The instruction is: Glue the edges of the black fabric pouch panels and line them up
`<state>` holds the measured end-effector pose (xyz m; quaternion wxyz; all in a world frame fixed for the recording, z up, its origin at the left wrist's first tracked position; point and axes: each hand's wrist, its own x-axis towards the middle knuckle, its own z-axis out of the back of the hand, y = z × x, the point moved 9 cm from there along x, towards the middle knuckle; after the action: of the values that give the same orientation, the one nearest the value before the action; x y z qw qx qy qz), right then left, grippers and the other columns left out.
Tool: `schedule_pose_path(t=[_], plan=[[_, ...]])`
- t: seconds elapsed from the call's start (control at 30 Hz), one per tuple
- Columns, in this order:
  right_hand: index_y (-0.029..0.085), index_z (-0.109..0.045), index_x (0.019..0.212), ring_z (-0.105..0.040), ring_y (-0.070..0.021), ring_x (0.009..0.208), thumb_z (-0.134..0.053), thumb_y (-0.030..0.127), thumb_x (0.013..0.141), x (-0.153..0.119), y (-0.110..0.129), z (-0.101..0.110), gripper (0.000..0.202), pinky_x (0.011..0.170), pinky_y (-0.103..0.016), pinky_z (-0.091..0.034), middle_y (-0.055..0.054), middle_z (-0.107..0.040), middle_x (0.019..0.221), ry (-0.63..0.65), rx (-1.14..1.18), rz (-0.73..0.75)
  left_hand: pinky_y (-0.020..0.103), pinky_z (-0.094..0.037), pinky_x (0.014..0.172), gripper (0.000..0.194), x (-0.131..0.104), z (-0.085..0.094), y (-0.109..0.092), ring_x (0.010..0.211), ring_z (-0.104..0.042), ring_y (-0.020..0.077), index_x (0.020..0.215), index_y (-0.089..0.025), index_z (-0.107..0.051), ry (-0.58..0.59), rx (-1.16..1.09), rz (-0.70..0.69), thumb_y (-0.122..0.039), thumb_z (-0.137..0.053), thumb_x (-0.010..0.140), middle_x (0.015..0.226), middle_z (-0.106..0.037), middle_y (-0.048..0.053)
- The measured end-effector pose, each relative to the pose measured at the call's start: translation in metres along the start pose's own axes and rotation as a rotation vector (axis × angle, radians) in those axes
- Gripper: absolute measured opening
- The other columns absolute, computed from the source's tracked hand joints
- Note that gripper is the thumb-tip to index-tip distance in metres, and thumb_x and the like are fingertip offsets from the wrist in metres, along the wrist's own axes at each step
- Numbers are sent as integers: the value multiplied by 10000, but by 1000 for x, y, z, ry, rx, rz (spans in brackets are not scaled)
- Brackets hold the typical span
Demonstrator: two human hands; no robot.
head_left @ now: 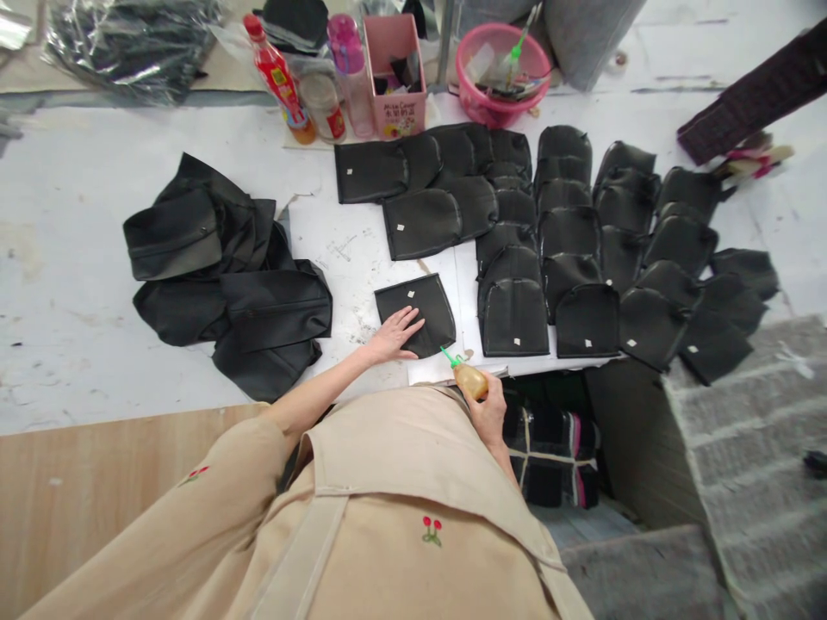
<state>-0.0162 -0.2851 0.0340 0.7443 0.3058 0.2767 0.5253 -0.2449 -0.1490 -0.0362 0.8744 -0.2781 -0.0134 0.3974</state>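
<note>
One black fabric piece [434, 312], rounded at one end and with a small white tag, lies flat near the front of the white table. My left hand [391, 336] rests on it with the fingers spread. In my right hand [489, 412] is a glue bottle [471, 381] with amber contents and a thin green nozzle. Its tip is at the curved lower edge of the piece; whether it touches cannot be made out. To the right, similar black pieces [515, 317] overlap in rows. A loose heap of black fabric pieces [271, 301] lies to the left.
Along the back stand a red-capped drink bottle [277, 73], a glass jar [322, 105], a pink-lidded bottle [352, 82], a pink box [399, 112] and a pink basin [494, 103] of tools. A tied dark bundle [549, 456] sits below the table edge, beside grey padded material [755, 448].
</note>
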Motion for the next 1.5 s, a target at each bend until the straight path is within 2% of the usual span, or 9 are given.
schedule_pose_path(t=[0.13,0.5,0.63,0.77,0.97,1.13,1.27,1.37,1.5], plan=[[199,-603,1205,-628,-264,1001,-669,597,845,-2,2,-6,541,810,-401,-548,-102,-665,1094,47,-2,15,526,-203,1230,932,1,-3,-3,1533,-183,361,1524,-143,-409,-42,21,41,-540,-784,770,1626,-280,215],[194,-607,1181,-622,-261,997,-637,613,866,5,11,0,525,870,-415,-523,-95,-659,1068,-5,-28,18,536,-206,1228,915,10,-8,-15,1523,-212,374,1524,-128,-407,-115,41,186,-534,-769,787,1624,-281,222],[195,-609,1172,-624,-262,995,-636,618,863,4,12,0,525,872,-419,-522,-100,-663,1068,-17,-24,9,518,-233,1224,868,9,-4,-9,1530,-195,361,1512,-129,-428,-61,-6,121,-547,-737,816,1624,-282,219],[197,-609,1177,-627,-270,1005,-641,616,858,2,10,-1,528,878,-431,-527,-104,-664,1072,-23,-21,12,484,-275,1217,772,5,-1,-3,1532,-208,323,1498,-161,-454,-9,-26,31,-473,-729,848,1629,-287,191],[204,-616,1193,-638,-264,982,-672,599,838,-2,12,-12,534,863,-430,-544,-94,-675,1062,81,-18,54,523,-255,1222,765,2,-3,-3,1537,-187,331,1502,-168,-445,-47,-19,33,-467,-723,854,1634,-272,191],[183,-619,1176,-638,-273,1000,-667,609,836,1,9,-12,547,877,-440,-538,-113,-676,1072,63,-15,42,511,-253,1224,772,4,-5,-3,1539,-180,324,1508,-169,-437,-23,-26,31,-449,-730,851,1639,-257,191],[190,-612,1178,-637,-269,998,-674,612,827,2,6,-12,552,867,-437,-540,-109,-676,1081,60,-15,17,496,-264,1225,681,5,-2,-1,1538,-192,309,1476,-195,-490,3,-39,24,-359,-733,862,1640,-270,168],[199,-618,1173,-640,-267,986,-684,605,818,1,7,-15,543,833,-424,-548,-105,-683,1082,94,3,16,523,-271,1221,617,4,0,-2,1535,-202,315,1451,-234,-530,-15,-53,7,-316,-724,871,1647,-260,149],[194,-626,1168,-646,-269,996,-696,592,811,0,7,-18,539,801,-408,-554,-106,-688,1087,126,26,22,588,-281,1202,632,5,-3,-5,1524,-226,348,1449,-235,-534,-48,-46,19,-321,-740,858,1648,-242,165]])
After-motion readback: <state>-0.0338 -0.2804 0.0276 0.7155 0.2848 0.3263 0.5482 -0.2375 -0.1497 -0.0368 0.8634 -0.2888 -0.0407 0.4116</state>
